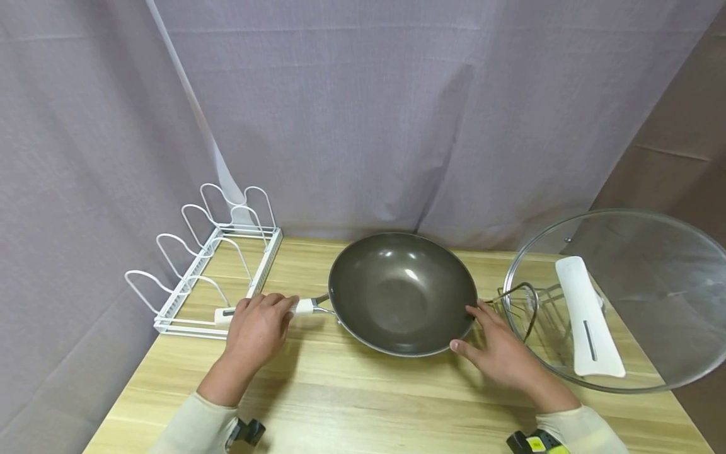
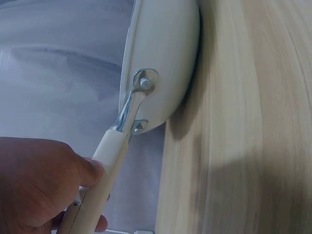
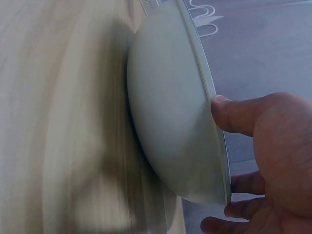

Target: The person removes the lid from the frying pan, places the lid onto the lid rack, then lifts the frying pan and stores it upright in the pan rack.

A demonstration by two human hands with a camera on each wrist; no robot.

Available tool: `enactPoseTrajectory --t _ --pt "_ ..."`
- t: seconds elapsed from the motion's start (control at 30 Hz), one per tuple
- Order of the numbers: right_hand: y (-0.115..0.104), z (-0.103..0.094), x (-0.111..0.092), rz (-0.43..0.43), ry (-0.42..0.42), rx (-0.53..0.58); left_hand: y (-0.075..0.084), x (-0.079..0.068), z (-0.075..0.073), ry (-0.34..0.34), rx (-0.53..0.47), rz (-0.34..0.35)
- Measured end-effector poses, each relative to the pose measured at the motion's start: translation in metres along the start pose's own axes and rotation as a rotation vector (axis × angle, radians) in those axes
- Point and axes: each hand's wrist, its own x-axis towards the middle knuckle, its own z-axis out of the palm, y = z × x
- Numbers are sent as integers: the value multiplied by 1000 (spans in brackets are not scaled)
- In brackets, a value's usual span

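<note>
A wok, dark inside and pale outside, sits on the wooden table with its white handle pointing left. My left hand grips that handle; in the left wrist view the thumb lies along one side and fingertips show on the other. At the opposite side of the wok, my right hand touches the rim with spread fingers. The right wrist view shows the thumb on the rim and the other fingers farther along it. The pale underside rests close on the tabletop.
At the left stands a white wire rack with several loops, the wok's handle overlapping its front corner. On the right a large glass lid with a white handle leans over a dark wire rack. Grey curtains hang behind.
</note>
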Motion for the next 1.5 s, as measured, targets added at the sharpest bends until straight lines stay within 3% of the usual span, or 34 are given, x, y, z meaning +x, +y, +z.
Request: enactPoseTrajectory --t 0.93,1.3,1.5 --pt "2 2 21 2 -43 41 -2 -2 6 85 5 -30" --pt "4 6 20 -3 -40 64 -1 -2 5 75 7 -36" --pt "2 7 19 7 -45 77 -1 -1 0 -3 4 -68"
